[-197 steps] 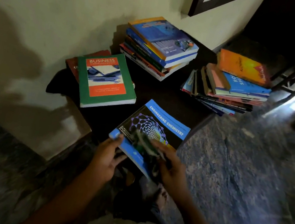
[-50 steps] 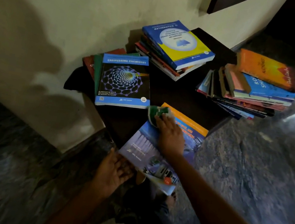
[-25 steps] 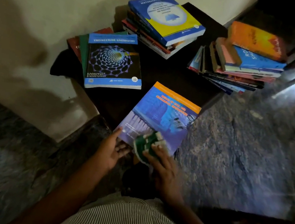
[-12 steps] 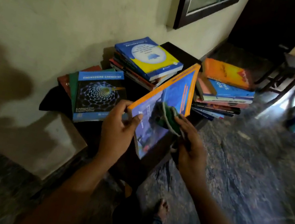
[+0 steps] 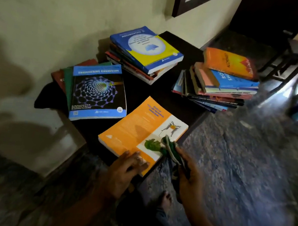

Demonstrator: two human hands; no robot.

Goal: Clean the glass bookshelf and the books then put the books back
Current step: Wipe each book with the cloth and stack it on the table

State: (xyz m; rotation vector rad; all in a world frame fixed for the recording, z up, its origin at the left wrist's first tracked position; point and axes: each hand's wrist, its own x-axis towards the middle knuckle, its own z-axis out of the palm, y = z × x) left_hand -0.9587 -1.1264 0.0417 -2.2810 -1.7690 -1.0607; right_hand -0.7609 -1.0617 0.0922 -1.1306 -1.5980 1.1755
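Orange book (image 5: 141, 129), lying at the near edge of the dark table (image 5: 177, 40), is getting its wipe. The left hand (image 5: 126, 170) is pressing flat fingers on its near corner. The right hand (image 5: 188, 177), just right of it, is gripping a bunched green cloth (image 5: 172, 151) against its edge.

I'm judging the cleaning roughly midway. Beyond the orange book 3 piles are waiting, none reshelved: the Engineering Chemistry pile (image 5: 98, 92), the Mathematics stack (image 5: 145, 52) and the paperback stack (image 5: 219, 79).

The glass bookshelf isn't showing anywhere, and blur is smearing most titles.
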